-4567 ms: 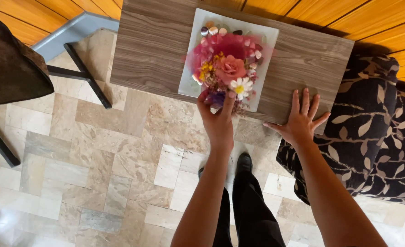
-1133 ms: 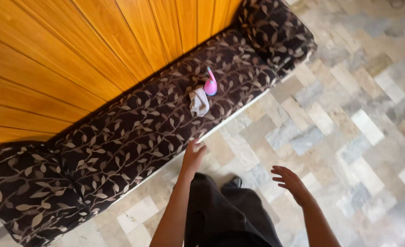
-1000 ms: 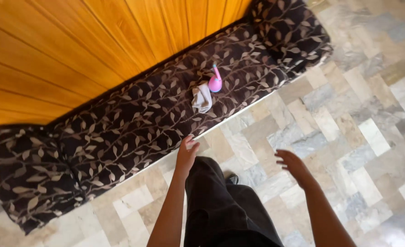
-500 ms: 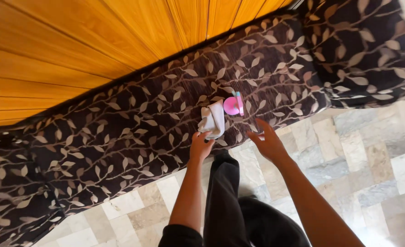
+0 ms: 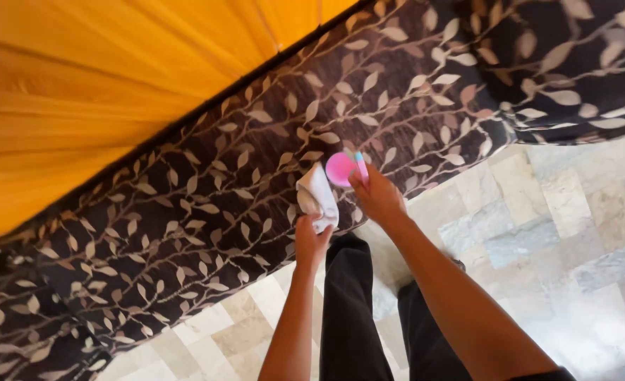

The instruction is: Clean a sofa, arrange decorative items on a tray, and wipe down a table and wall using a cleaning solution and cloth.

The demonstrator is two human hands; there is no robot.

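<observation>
**Both hands close on a cloth and a pink bottle at the sofa's edge**

The left hand [image 5: 311, 242] grips the lower end of a crumpled white cloth [image 5: 317, 195], its fingers curled around the fabric. The right hand [image 5: 377, 197] is closed on a small round pink bottle [image 5: 341, 169] with a thin pink and blue spout, fingertips pressed against the bottle's side. Cloth and bottle sit side by side, touching or nearly so, on the front edge of the seat of a dark brown sofa [image 5: 207, 204] patterned with pale leaves and vines. Whether either thing is lifted off the cushion cannot be told from this angle.

Both bare forearms reach up from the bottom of the frame, on either side of the person's black trousers [image 5: 358, 310]. The sofa runs slantwise across the view, its padded armrest [image 5: 566, 63] at the upper right. Behind it stands a wall of orange-toned wood panelling [image 5: 94, 92], blurred in this shot. Below the sofa lies a floor of beige and grey stone tiles [image 5: 552, 233].
</observation>
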